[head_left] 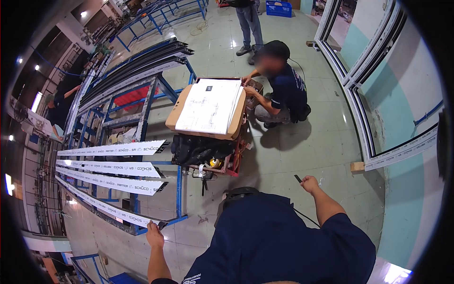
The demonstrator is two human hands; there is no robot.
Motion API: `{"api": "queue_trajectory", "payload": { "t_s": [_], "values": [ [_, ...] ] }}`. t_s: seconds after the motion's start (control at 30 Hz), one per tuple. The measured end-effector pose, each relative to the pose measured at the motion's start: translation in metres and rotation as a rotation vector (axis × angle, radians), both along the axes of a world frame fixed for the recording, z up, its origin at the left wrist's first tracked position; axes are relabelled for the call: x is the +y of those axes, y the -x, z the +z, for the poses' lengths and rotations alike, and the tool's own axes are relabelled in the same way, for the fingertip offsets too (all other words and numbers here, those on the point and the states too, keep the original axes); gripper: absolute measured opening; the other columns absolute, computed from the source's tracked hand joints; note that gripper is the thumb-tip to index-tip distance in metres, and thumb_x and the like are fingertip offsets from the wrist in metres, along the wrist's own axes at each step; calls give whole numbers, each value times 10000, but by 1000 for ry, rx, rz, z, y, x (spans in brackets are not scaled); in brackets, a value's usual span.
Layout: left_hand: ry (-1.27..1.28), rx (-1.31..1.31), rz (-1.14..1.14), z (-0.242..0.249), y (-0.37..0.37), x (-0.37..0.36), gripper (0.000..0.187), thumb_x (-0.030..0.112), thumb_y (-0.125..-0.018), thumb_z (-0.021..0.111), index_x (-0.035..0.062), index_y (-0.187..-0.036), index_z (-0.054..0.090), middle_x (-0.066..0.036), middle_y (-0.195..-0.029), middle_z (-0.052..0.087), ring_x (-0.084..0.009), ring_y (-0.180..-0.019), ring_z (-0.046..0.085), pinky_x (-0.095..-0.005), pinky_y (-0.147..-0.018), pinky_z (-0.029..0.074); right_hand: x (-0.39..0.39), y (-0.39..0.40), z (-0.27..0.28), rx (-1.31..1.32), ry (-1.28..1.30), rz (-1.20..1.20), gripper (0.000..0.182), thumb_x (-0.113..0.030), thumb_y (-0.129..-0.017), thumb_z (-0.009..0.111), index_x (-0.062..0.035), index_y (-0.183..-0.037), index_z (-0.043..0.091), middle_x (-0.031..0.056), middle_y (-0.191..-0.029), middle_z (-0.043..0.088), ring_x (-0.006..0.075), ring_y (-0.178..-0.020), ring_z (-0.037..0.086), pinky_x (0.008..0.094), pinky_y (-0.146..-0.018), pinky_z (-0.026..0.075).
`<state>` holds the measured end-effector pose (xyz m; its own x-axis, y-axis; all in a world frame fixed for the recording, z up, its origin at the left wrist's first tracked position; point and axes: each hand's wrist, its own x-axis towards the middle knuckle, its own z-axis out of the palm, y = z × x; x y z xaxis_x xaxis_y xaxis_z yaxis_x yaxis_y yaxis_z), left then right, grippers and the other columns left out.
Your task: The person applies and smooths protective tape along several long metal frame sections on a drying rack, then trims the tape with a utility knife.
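Note:
My left hand (154,235) is closed at the near end of a long window-frame profile (104,207) covered in white printed film. That profile lies slantwise on a blue metal rack (178,196), with several similar profiles (109,185) beside it. Out to the right, my right hand (309,183) pinches a small, flat black strip (297,178) above the tiled floor. What kind of part the strip is I cannot make out.
A cart with drawing sheets (210,106) on cardboard stands ahead, a black bag (191,150) below them. A co-worker (283,90) crouches beside it; another person (249,26) stands behind. More dark profiles (137,66) lie on the rack. A large white frame (352,85) leans at right.

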<state>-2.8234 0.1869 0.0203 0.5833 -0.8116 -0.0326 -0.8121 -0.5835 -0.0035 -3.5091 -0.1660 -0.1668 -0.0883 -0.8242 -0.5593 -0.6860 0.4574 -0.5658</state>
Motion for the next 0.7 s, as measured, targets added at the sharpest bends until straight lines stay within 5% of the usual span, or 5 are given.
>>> {"api": "queue_trajectory", "payload": {
  "t_s": [0.47, 0.6, 0.67, 0.7],
  "values": [
    [219, 212, 7, 15, 1, 10, 258, 114, -808, 700, 109, -1049, 609, -130, -1370, 530, -369, -1138, 575, -412, -905, 500, -2, 5, -17, -62, 12, -10, 101, -20, -739, 738, -43, -758, 642, 30, -686, 623, 124, -627, 546, 306, -567, 465],
    [206, 217, 9, 4, -20, 16, 178, 78, -740, 745, 85, -897, 661, -137, -1342, 551, -361, -1149, 577, -409, -926, 495, -7, 8, -25, 185, 112, 203, 180, -226, -696, 721, -74, -790, 735, 179, -761, 689, 317, -720, 676, 429, -682, 532],
    [217, 232, 45, 5, -20, 14, 156, 84, -702, 778, 76, -825, 682, -115, -1313, 568, -330, -1107, 605, -393, -908, 507, -5, 11, -38, -32, -4, -1, 144, -157, -682, 765, -61, -778, 716, 119, -727, 694, 241, -668, 657, 381, -644, 527],
    [250, 235, 53, 9, -19, 11, 156, 84, -702, 778, 76, -825, 682, -115, -1313, 568, -330, -1107, 605, -393, -908, 507, -3, 15, -53, -48, 28, 62, 73, -31, -756, 729, -40, -790, 666, 58, -671, 646, 146, -589, 596, 314, -521, 483]
  ]
}}
